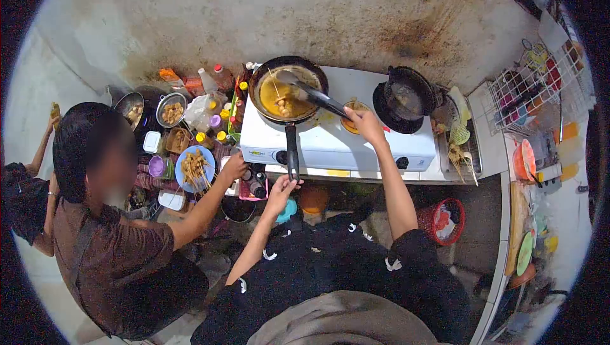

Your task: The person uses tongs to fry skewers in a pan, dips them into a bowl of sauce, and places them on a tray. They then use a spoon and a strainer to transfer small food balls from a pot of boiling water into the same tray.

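"Start with the head view: how are the arms set?"

"Both reach forward. The left hand (281, 194) is low, in front of the white gas stove (343, 154), its fingers gripping the end of a round, dark frying pan's (314, 68) long black handle (291, 154). The right hand (366, 128) reaches farther out, over the stove, and grips a long black-handled utensil (321, 100) slanting away and leftward from it."

"Where is the pan itself?"

"On the stove, straight ahead of the left hand and beyond the right hand to its left. Inside are yellowish liquid and small light-brown pieces of food (284, 107) by a thin pale stick (274, 83)."

"What's hard to make out?"

"The utensil's head, over the pan: I can't tell whether it's a spatula or tongs. A round yellowish container (350, 125) just left of the right hand is partly covered. The blackened wok (408, 94), right of that hand, has a murky inside."

"Anything left of the left hand?"

"A co-worker's hand (235, 167), near the stove's corner; its fingertips are unclear. Farther left, a round blue plate (180, 166) carries skewers (194, 166), some ends hidden behind that person's arm."
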Demonstrator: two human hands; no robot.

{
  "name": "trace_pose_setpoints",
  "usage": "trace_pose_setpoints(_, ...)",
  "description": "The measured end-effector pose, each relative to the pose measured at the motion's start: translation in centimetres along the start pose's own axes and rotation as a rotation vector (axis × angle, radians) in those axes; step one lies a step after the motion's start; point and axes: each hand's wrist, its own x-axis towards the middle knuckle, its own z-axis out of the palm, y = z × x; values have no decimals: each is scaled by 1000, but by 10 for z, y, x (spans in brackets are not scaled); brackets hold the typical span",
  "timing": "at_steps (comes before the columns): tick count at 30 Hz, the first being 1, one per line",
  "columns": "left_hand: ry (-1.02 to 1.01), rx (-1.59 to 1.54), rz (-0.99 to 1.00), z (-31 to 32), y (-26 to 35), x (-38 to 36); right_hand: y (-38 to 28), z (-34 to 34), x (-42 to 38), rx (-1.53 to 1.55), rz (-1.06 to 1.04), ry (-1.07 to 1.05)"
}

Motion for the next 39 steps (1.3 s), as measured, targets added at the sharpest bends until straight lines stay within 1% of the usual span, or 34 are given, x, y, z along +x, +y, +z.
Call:
trace_pose_setpoints(4,-6,-23,-14,0,1,-1,-3,-1,-1,72,39,8)
trace_pose_setpoints(6,-9,-18,-13,-1,-1,0,-1,1,-2,19,-30,73)
trace_pose_setpoints(8,-12,-13,-11,-1,-1,2,8,7,0,29,-36,60)
trace_pose_setpoints(10,-11,-21,-20,0,2,0,4,6,-4,36,-45,36)
trace_pose_setpoints(12,-4,-32,-21,0,2,0,-5,2,-9,50,40,69)
trace_pose_setpoints(13,-3,-39,-18,1,2,0,-9,-1,-12,51,42,68)
trace_pose_setpoints(15,-5,-45,-13,1,2,0,-14,-7,-14,-18,64,-18)
trace_pose_setpoints(16,-4,-51,-5,1,2,0,-13,-8,-13,-18,64,-18)
trace_pose_setpoints(18,6,-31,-9,1,4,0,-9,-6,-11,75,89,-35)
trace_pose_setpoints(19,14,-10,-13,1,5,-2,-9,-4,-11,74,88,-38)
trace_pose_setpoints(21,9,-7,-10,0,3,-1,-6,-1,-10,-3,2,110)
trace_pose_setpoints(22,1,-3,-3,-1,2,0,-3,0,-8,-2,2,114)
trace_pose_setpoints(24,-4,4,0,-1,2,1,0,-1,-5,-14,29,-17)
trace_pose_setpoints(28,11,39,-24,0,7,-1,-4,-2,-9,70,43,35)
trace_pose_setpoints(30,7,40,-19,0,7,-1,0,0,-8,-20,-38,107)
trace_pose_setpoints(31,5,39,-14,1,8,-1,3,1,-7,-20,-35,111)
trace_pose_setpoints(33,5,31,-11,3,10,-1,4,0,-3,89,36,2)
trace_pose_setpoints(37,-4,-6,-2,0,5,-1,-2,2,-6,41,44,66)
trace_pose_setpoints(39,-9,0,0,-1,5,0,-1,3,-5,-29,-59,48)
